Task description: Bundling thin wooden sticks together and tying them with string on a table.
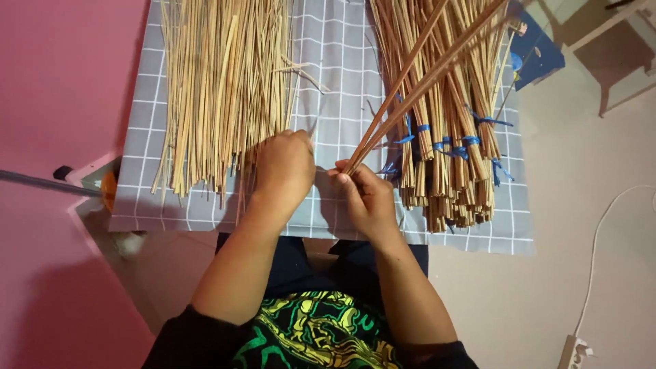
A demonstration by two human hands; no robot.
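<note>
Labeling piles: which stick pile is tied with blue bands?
The right pile, beside the right hand: blue ties bundle it. The left pile lies loose, untied.

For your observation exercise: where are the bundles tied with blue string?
In the head view, the tied bundles lie on the checked cloth, right of the right hand.

Home craft corner: floor cloth (pixel 342 55), reed bundles (pixel 451 137)

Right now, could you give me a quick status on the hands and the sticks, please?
Right hand shut on a few long sticks. Left hand at the loose pile, grip hidden. Tied bundles beside the right hand; nothing in the way.
</note>
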